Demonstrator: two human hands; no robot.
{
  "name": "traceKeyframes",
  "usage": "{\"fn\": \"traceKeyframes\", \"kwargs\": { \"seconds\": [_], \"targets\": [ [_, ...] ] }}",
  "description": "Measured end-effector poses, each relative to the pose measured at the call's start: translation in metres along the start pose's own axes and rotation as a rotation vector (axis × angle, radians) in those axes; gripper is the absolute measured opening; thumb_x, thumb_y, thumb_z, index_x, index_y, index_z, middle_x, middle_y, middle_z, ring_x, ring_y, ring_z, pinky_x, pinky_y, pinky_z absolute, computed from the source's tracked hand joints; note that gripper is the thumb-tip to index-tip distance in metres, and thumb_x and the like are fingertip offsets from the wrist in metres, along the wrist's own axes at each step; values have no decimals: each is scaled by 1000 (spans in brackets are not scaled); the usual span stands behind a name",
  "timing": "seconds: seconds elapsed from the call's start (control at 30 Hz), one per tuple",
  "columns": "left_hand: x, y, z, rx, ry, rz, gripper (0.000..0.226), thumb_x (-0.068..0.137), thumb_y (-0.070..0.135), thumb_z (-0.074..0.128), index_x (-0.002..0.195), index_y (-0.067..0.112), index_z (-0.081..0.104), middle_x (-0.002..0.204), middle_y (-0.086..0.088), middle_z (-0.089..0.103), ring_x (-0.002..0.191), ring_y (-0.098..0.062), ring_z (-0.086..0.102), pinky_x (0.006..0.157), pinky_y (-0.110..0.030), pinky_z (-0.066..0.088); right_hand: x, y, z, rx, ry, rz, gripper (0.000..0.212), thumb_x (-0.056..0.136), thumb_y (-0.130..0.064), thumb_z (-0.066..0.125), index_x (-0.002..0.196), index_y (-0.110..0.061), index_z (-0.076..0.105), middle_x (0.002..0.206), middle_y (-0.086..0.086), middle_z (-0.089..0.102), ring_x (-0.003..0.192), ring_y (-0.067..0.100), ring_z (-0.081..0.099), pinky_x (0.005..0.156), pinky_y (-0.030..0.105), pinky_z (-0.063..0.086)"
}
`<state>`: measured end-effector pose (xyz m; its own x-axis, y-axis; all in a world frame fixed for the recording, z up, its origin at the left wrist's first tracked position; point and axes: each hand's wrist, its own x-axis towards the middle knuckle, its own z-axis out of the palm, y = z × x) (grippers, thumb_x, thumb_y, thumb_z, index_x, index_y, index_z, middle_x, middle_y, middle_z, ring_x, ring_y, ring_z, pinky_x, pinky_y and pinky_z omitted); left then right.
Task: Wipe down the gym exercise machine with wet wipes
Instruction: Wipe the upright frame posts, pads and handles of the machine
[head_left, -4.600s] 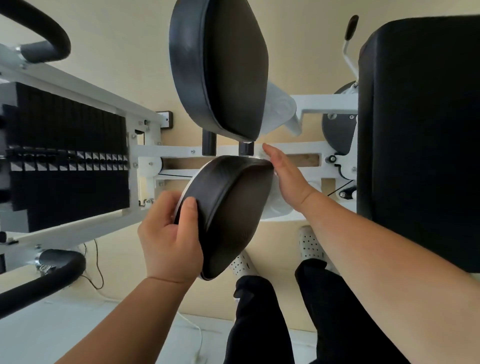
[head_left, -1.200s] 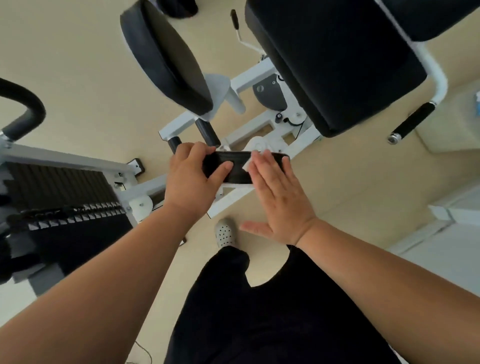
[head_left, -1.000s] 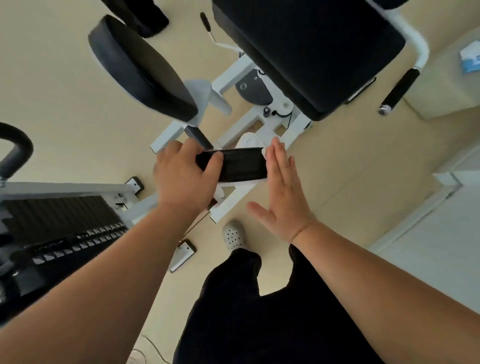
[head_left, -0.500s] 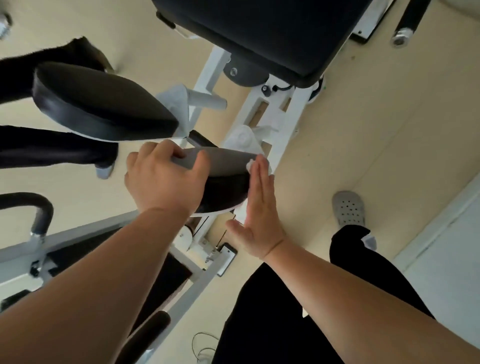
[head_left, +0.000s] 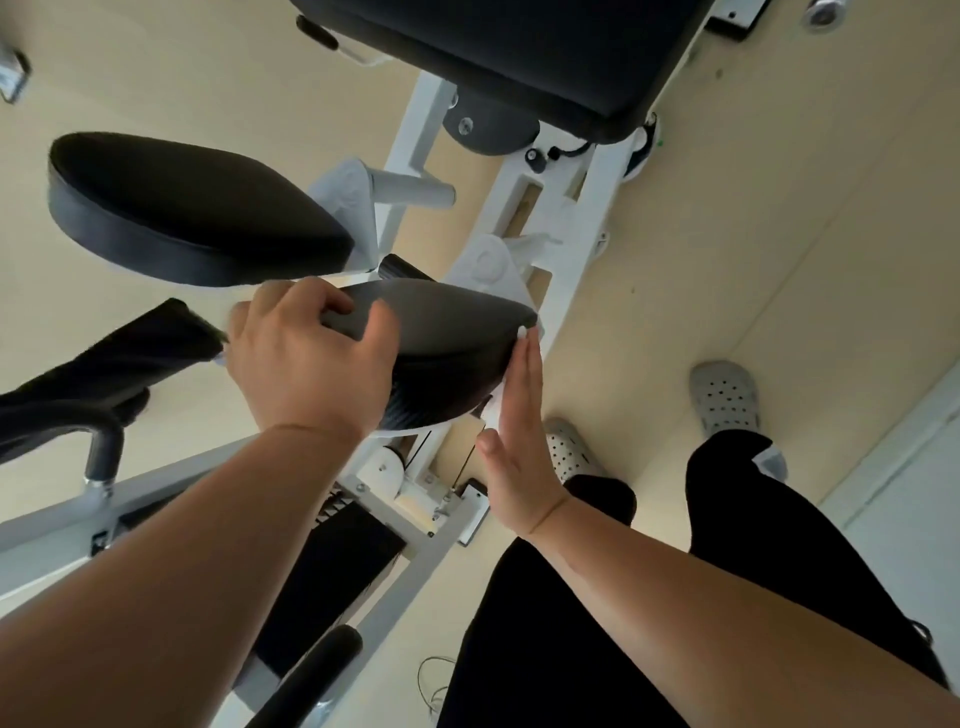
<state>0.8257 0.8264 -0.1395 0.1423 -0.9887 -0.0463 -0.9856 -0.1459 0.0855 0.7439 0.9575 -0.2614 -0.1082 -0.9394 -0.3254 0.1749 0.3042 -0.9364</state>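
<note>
Looking down from head height on a white-framed gym exercise machine (head_left: 524, 218), slanting from top centre to lower left of the frame over a beige floor (head_left: 779, 234). Topped by a broad black seat cushion (head_left: 519, 47) along the upper edge, and flanked at upper left by one oval black pad (head_left: 182, 208). Carrying a second oval pad (head_left: 452, 338) at the centre of the frame, tilted nearly edge-on and evidently the part under the wipe. Judged to be firm foam under smooth vinyl: yielding a little under pressure, likely slick once damp, and probably free to swing on its arm, so best steadied by the rim rather than the face. Gripped at its left rim by the left hand (head_left: 306, 364), fingers curled over the top edge and thumb laid across the near face. Met at its right rim by the right hand (head_left: 514, 431), fingers straight and together, palm flat against the pad's edge. Pressing a white wet wipe (head_left: 521, 331) between palm and vinyl, with only slivers showing at the fingertips and beside the palm. Thin, limp and light by the look of it, needing flat pressure to avoid bunching. Hands set apart, one on each side of the pad, one bracing and one wiping.
</note>
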Motion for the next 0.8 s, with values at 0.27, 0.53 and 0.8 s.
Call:
{"fn": "traceKeyframes", "kwargs": {
  "seconds": [0.27, 0.53, 0.8],
  "targets": [
    [2, 1, 0, -30, -10, -34, 39, 72, 52, 46, 84, 23, 67, 94, 6, 59, 101, -26, 50, 86, -36, 40, 54, 25, -18, 277, 88, 338, 60, 83, -74, 34, 135, -45, 40, 146, -21, 39, 134, -14, 33, 127, 43, 21],
    [2, 0, -1, -52, -10, -19, 43, 72, 53, 44, 86, 21, 69, 97, 3, 62, 103, -27, 51, 88, -38, 41, 19, 6, -7, 275, 97, 191, 107, 88, -81, 36, 164, -12, 6, 172, -3, 5, 158, 7, 2, 130, 39, 6],
    [0, -5, -2, -36, -9, 79, 45, 76, 52, 47, 89, 17, 71, 98, -2, 66, 100, -32, 54, 84, -43, 44, 64, -5, -35, 14, -31, 213, 116, 82, -93, 27, 164, -12, 12, 168, -8, 13, 142, -21, 10, 113, -1, 11]
  ]
}}
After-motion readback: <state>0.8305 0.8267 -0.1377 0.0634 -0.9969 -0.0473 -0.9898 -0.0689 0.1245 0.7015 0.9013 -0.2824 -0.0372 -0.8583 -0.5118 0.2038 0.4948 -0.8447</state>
